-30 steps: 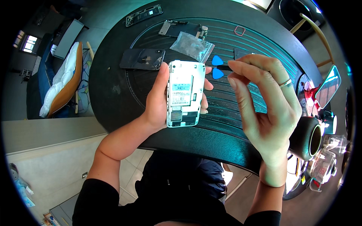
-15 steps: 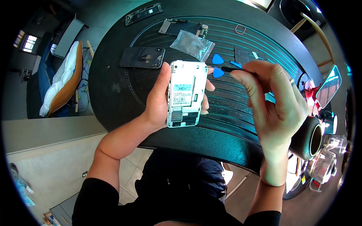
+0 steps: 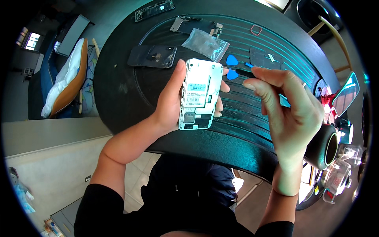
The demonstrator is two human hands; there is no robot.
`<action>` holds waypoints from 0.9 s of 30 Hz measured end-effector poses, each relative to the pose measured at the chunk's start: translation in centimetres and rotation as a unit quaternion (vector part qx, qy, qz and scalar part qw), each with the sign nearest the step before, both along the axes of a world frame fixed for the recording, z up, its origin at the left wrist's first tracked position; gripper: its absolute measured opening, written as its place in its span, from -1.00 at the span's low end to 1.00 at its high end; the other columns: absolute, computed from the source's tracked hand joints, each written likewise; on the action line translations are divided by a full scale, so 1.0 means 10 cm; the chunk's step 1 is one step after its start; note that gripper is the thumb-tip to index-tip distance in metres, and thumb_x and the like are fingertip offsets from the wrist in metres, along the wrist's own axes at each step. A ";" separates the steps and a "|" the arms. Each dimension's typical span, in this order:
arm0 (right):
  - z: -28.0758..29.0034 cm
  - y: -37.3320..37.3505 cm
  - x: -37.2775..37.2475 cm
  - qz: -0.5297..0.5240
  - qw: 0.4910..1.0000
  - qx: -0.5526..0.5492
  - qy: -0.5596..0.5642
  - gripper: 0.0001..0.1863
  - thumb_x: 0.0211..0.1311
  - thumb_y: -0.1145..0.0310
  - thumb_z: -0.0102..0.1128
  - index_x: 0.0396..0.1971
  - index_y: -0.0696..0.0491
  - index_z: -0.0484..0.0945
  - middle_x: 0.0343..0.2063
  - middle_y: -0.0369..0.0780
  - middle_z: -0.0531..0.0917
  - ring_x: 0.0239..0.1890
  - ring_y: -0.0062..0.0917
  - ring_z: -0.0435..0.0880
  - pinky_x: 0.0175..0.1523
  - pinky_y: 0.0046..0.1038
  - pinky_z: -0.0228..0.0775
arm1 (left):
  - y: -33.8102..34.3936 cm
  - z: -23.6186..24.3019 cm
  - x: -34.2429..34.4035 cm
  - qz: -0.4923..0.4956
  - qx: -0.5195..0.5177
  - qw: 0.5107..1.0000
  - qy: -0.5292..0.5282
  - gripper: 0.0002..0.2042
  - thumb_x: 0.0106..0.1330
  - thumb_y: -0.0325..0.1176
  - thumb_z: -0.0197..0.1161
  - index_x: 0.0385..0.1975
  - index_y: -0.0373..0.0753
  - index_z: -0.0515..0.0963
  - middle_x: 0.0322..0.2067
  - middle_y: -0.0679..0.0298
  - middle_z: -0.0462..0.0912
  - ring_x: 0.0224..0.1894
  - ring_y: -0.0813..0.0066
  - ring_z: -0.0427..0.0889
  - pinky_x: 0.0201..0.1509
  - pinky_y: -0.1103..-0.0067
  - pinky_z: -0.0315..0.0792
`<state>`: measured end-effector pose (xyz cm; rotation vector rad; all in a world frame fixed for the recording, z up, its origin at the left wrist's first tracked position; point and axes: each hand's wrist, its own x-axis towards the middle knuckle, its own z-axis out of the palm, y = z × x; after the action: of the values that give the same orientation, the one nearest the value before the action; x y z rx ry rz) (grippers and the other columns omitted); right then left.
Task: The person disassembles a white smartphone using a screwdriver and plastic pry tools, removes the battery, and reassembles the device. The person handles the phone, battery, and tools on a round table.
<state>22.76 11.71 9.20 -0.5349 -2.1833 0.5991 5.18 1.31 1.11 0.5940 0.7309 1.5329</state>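
My left hand (image 3: 169, 100) is wrapped around an opened smartphone (image 3: 200, 89), thumb along its left edge and fingertips showing past its right edge. The phone stands upright in view, its white inner back with labels and slots facing me. Between thumb and fingers, my right hand (image 3: 290, 104) pinches a slim black tool (image 3: 245, 73) whose thin tip points at the phone's upper right edge; whether it touches cannot be made out. Two blue triangular opening picks (image 3: 232, 60) lie on the table just behind the tool.
On the dark ribbed table (image 3: 118, 89) lie a dark phone back (image 3: 152, 56), a phone frame (image 3: 154, 11), a phone part (image 3: 193, 25), a clear plastic bag (image 3: 205, 44) and a red-rimmed square (image 3: 256, 30). A dark pot (image 3: 321, 146) and a glass teapot (image 3: 337, 175) stand at right.
The view has shifted slightly, with the table items appearing a little higher and further right. Both hands keep their grips, and the phone stays beside the tool's tip.
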 end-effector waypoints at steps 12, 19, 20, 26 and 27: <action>-0.03 0.08 -0.03 -0.033 0.995 0.069 -0.057 -0.91 0.19 0.51 0.33 -0.33 0.18 0.63 -0.51 -0.26 0.67 -0.59 -0.70 0.55 -0.45 -0.66 0.34 | 0.03 -0.04 -0.04 -0.037 -0.008 0.997 -0.060 -0.07 0.39 0.36 -0.50 0.27 -0.54 0.21 -0.16 -0.01 0.60 -0.34 0.27 0.70 -0.31 0.42 0.68; -0.02 0.05 -0.02 -0.040 0.985 0.118 -0.117 -0.82 0.13 0.41 0.41 -0.48 0.18 0.60 -0.58 -0.27 0.61 -0.61 -0.72 0.45 -0.50 -0.69 0.25 | 0.03 -0.04 -0.03 -0.029 -0.017 0.998 -0.051 -0.08 0.39 0.36 -0.50 0.26 -0.52 0.22 -0.15 -0.05 0.60 -0.34 0.25 0.70 -0.33 0.40 0.70; -0.03 0.06 -0.02 -0.042 0.986 0.121 -0.107 -0.84 0.12 0.43 0.41 -0.47 0.19 0.61 -0.56 -0.26 0.62 -0.59 -0.72 0.48 -0.49 -0.69 0.28 | 0.03 -0.04 -0.03 -0.028 -0.017 0.998 -0.058 -0.08 0.39 0.36 -0.50 0.26 -0.51 0.23 -0.15 -0.06 0.60 -0.34 0.24 0.70 -0.34 0.39 0.70; -0.01 0.04 -0.04 0.013 0.999 0.023 -0.021 -0.85 0.07 0.49 0.41 -0.36 0.19 0.67 -0.46 -0.26 0.71 -0.48 -0.68 0.62 -0.39 -0.68 0.41 | 0.02 -0.02 -0.01 -0.041 -0.014 0.998 -0.038 -0.14 0.42 0.33 -0.48 0.22 -0.43 0.33 -0.19 0.00 0.63 -0.34 0.30 0.72 -0.27 0.43 0.69; -0.02 0.07 -0.02 0.029 0.999 0.016 -0.018 -0.84 0.06 0.48 0.42 -0.36 0.20 0.67 -0.45 -0.26 0.71 -0.47 -0.66 0.63 -0.37 -0.67 0.43 | 0.01 -0.02 0.00 -0.041 -0.016 0.998 -0.039 -0.12 0.41 0.34 -0.48 0.24 -0.47 0.29 -0.18 -0.03 0.62 -0.34 0.26 0.71 -0.30 0.41 0.69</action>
<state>22.55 12.39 9.04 -0.4695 -2.2461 0.5891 5.13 1.44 0.89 0.5306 0.6631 1.4579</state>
